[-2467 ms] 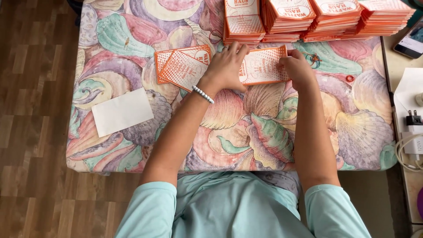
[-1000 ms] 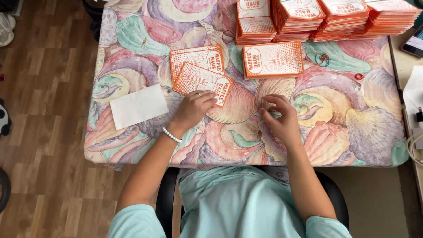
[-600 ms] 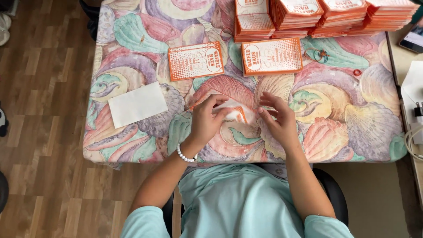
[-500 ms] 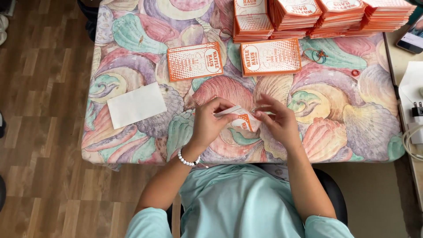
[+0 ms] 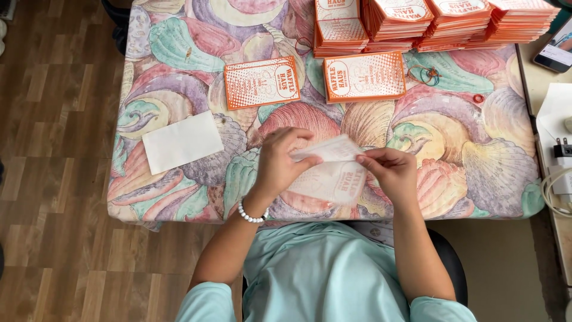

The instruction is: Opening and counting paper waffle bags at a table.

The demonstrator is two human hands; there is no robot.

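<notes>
A thin white paper bag [image 5: 333, 170] with orange print hangs above the near edge of the table, held by both my hands. My left hand [image 5: 279, 162], with a white bead bracelet at the wrist, grips its left side. My right hand [image 5: 390, 172] pinches its upper right edge, and the mouth of the bag is pulled apart. Two small piles of flat orange-and-white bags lie further back: one [image 5: 262, 82] to the left, one [image 5: 364, 76] to the right.
The table has a cloth [image 5: 494, 161] with a colourful shell pattern. Several tall stacks of orange bags [image 5: 429, 21] line the far edge. A blank white sheet [image 5: 182, 142] lies at the left. Rubber bands [image 5: 424, 74] lie near the right pile. A phone [image 5: 555, 52] and cables [image 5: 557, 191] are at the right.
My hands left the flat piles at the back, my left hand took one bag, brought it to the near edge, and both hands now hold it lifted with its mouth pulled apart.
</notes>
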